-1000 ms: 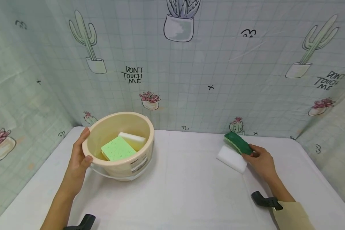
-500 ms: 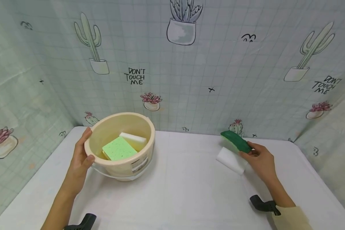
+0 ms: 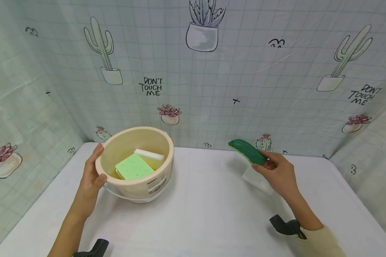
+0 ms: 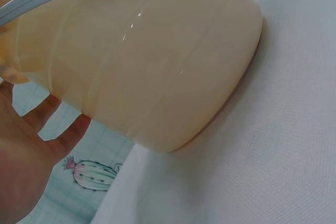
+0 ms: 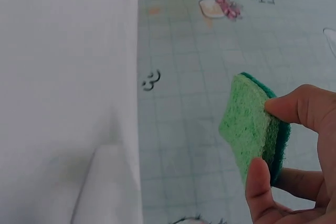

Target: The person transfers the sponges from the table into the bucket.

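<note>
My left hand holds a cream plastic bucket by its left rim. In the left wrist view, its fingertips touch the outer wall of the bucket. Inside lie a light green sponge and a white-and-yellow one. On the right, my right hand pinches a scouring sponge by one end, raised over the table. That sponge has a light green face and a dark green scrubbing layer, seen in the right wrist view.
A white foam block lies on the white-covered table, below and partly behind the raised sponge. The bucket's handle hangs low along its front. A cactus-printed cloth wall stands at the table's back edge.
The right hand has lifted the scouring sponge off the white block and carried it left. The left hand keeps its hold on the bucket, which stays in place.
</note>
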`<action>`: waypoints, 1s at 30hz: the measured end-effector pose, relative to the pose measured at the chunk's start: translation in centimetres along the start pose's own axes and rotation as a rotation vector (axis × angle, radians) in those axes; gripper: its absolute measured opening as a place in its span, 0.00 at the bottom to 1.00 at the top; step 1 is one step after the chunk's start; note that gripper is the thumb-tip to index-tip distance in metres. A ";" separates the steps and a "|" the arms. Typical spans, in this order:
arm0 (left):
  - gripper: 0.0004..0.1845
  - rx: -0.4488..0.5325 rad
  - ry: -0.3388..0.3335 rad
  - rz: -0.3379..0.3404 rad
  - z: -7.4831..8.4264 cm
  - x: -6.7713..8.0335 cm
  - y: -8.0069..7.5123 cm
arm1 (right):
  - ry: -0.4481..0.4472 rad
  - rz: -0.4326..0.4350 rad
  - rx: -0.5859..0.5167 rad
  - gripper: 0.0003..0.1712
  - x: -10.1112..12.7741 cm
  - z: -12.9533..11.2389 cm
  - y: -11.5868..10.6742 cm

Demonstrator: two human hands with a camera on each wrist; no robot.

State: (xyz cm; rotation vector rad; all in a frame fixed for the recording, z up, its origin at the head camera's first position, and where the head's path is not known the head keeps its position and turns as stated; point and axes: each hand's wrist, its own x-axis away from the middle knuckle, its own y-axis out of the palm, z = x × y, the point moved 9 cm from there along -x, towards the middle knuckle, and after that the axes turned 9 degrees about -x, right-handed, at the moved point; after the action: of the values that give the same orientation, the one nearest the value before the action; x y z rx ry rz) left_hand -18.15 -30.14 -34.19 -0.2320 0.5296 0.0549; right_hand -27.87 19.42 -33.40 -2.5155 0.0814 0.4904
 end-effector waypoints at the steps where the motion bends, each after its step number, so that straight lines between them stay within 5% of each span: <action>1: 0.35 0.000 -0.003 0.002 0.0 0.0 0.0 | -0.010 -0.002 -0.005 0.31 -0.1 -0.5 0.2; 30: 0.34 -0.010 0.011 -0.013 0.4 0.0 0.1 | -0.245 -0.100 -0.163 0.29 -1.3 -11.7 7.0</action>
State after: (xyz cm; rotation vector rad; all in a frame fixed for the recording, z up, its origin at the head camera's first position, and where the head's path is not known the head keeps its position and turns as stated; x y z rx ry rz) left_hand -17.92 -29.92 -33.87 -0.2457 0.5384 0.0434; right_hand -26.39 7.13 -27.53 -2.5790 -0.1840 0.7868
